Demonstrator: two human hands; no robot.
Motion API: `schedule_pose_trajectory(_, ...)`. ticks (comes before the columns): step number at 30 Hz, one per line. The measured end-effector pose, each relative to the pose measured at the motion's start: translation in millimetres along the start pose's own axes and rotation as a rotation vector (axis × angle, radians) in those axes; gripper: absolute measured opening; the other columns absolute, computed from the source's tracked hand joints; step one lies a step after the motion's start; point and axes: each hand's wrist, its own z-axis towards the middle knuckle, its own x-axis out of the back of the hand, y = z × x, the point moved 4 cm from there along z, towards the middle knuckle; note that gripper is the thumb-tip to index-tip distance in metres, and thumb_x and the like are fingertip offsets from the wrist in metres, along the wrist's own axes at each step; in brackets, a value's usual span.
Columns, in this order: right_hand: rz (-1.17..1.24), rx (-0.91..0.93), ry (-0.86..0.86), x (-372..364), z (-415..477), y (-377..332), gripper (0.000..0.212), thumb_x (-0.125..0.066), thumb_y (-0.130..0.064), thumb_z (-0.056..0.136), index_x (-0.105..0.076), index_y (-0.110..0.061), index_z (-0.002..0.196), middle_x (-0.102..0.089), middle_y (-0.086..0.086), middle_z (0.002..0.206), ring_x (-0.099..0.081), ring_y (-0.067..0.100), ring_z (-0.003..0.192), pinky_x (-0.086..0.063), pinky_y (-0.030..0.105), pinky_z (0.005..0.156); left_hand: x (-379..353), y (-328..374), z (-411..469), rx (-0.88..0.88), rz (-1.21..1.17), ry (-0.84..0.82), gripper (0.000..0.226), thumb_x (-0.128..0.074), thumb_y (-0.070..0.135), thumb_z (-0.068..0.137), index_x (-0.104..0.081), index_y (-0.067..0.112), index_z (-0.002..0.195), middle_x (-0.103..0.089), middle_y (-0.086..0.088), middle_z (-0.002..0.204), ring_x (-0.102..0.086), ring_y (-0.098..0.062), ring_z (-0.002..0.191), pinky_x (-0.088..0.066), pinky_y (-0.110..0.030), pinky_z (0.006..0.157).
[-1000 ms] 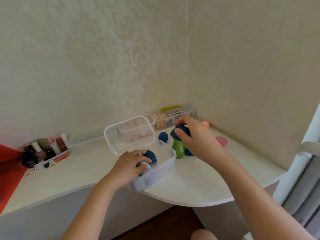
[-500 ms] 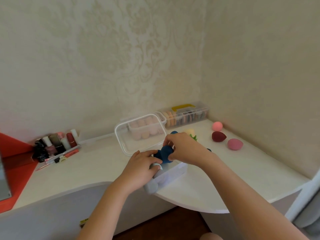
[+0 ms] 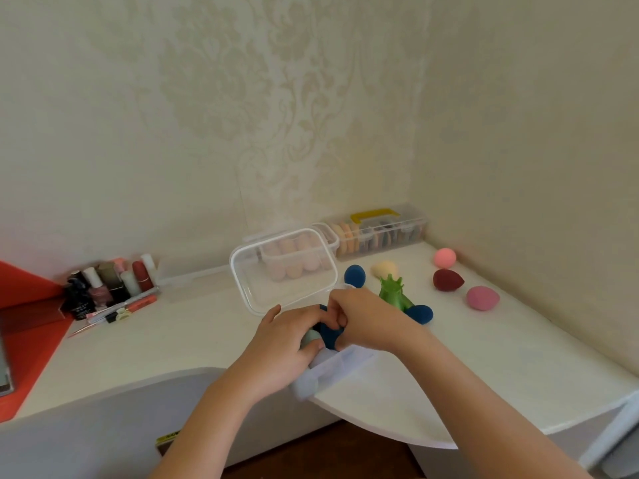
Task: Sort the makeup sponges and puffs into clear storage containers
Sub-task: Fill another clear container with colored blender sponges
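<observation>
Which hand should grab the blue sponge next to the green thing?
Probably the right hand, once it drops its held sponge: that blue sponge lies beside its wrist, right of the box. The left hand is farther, gripping a pale sponge.

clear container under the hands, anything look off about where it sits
Yes: the clear container sits right at the front edge of the table, its near corner seemingly overhanging, so it could slip off.

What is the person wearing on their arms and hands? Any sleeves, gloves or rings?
Nothing that I can see. The left arm and right arm are bare right to the picture's edge, with no sleeves. The left hand and right hand have no gloves, and no rings, watch or bracelet show. The nails look too small to tell if they are painted.
</observation>
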Motion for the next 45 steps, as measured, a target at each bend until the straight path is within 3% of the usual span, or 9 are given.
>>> schedule_pose_trajectory(3,0.075,0.004,-0.062,3.9,-0.7,1.5,0.017,-0.063,-0.007,0.081,-0.057,-0.019,0.092,-0.059,-0.006,0.085,-0.054,0.012,0.079,-0.038,0.015,0.058,-5.5,-4.0,5.1,0.026,0.102,-0.035,0.039,-0.038,0.017,0.095,-0.054,0.048,0.115,-0.047,0.022,0.130,-0.037,-0.001,0.124,-0.009,-0.039,0.117)
schedule_pose_trajectory(6,0.151,0.048,-0.043,24.6,-6.1,5.1,0.011,-0.060,-0.015,0.085,-0.065,-0.022,0.092,-0.061,-0.015,0.080,-0.059,0.003,0.075,-0.041,0.012,0.060,-8.1,-2.3,6.5,0.054,0.142,-0.039,0.043,-0.031,0.018,0.098,-0.054,0.047,0.119,-0.036,0.016,0.147,-0.026,-0.004,0.136,-0.004,-0.040,0.118)
schedule_pose_trajectory(12,0.269,0.023,0.341,94.0,12.1,42.4,0.010,-0.059,-0.016,0.090,-0.064,-0.023,0.084,-0.061,-0.011,0.077,-0.056,0.004,0.069,-0.043,0.016,0.062,-4.9,-2.1,5.1,0.077,0.119,-0.070,0.039,-0.032,0.023,0.101,-0.050,0.049,0.124,-0.023,0.016,0.154,-0.015,0.000,0.141,0.004,-0.033,0.118)
schedule_pose_trajectory(18,0.162,-0.128,0.010,75.7,81.2,92.1,0.024,-0.057,-0.009,0.090,-0.064,-0.016,0.112,-0.063,0.000,0.114,-0.058,0.015,0.098,-0.049,0.022,0.076,-3.1,-1.0,6.1,0.066,0.122,-0.062,0.037,-0.035,0.024,0.101,-0.053,0.048,0.122,-0.027,0.016,0.152,-0.017,0.003,0.140,0.004,-0.031,0.115)
schedule_pose_trajectory(25,0.046,-0.076,-0.133,44.7,107.3,102.6,0.042,-0.059,-0.008,0.089,-0.057,-0.020,0.128,-0.055,-0.003,0.132,-0.052,0.015,0.118,-0.043,0.024,0.093,-2.6,-2.4,6.9,0.084,0.124,-0.074,0.035,-0.036,0.027,0.101,-0.053,0.050,0.121,-0.027,0.018,0.151,-0.019,0.003,0.138,0.000,-0.034,0.118)
schedule_pose_trajectory(30,0.049,-0.087,-0.165,45.5,107.9,103.1,0.037,-0.071,-0.015,0.082,-0.064,-0.018,0.118,-0.061,0.000,0.112,-0.061,0.020,0.097,-0.053,0.029,0.081,-2.3,-3.3,8.5,0.079,0.124,-0.090,0.034,-0.037,0.027,0.100,-0.055,0.049,0.119,-0.030,0.016,0.151,-0.021,0.001,0.138,-0.006,-0.037,0.117)
schedule_pose_trajectory(35,0.146,-0.083,0.047,62.8,98.8,99.8,0.022,-0.077,-0.019,0.075,-0.068,-0.012,0.094,-0.060,-0.005,0.082,-0.054,0.010,0.075,-0.041,0.022,0.063,-1.1,-1.2,9.6,0.071,0.137,-0.080,0.033,-0.039,0.027,0.100,-0.055,0.045,0.121,-0.031,0.014,0.151,-0.021,0.000,0.139,-0.001,-0.029,0.112)
schedule_pose_trajectory(39,0.423,-0.037,0.198,88.3,83.3,85.5,0.023,-0.076,-0.018,0.077,-0.055,-0.015,0.087,-0.062,0.005,0.097,-0.062,0.023,0.088,-0.055,0.037,0.080,-1.8,-0.7,10.2,0.065,0.134,-0.089,0.033,-0.040,0.027,0.099,-0.056,0.044,0.122,-0.032,0.014,0.150,-0.020,0.000,0.139,-0.004,-0.023,0.105)
schedule_pose_trajectory(45,0.391,0.184,0.031,111.1,30.8,23.7,0.021,-0.071,-0.031,0.082,-0.067,-0.014,0.094,-0.066,-0.004,0.079,-0.059,0.004,0.059,-0.048,0.015,0.059,-1.0,-0.5,9.6,0.063,0.126,-0.075,0.033,-0.042,0.026,0.098,-0.054,0.043,0.124,-0.034,0.016,0.149,-0.020,0.002,0.139,-0.004,-0.024,0.107)
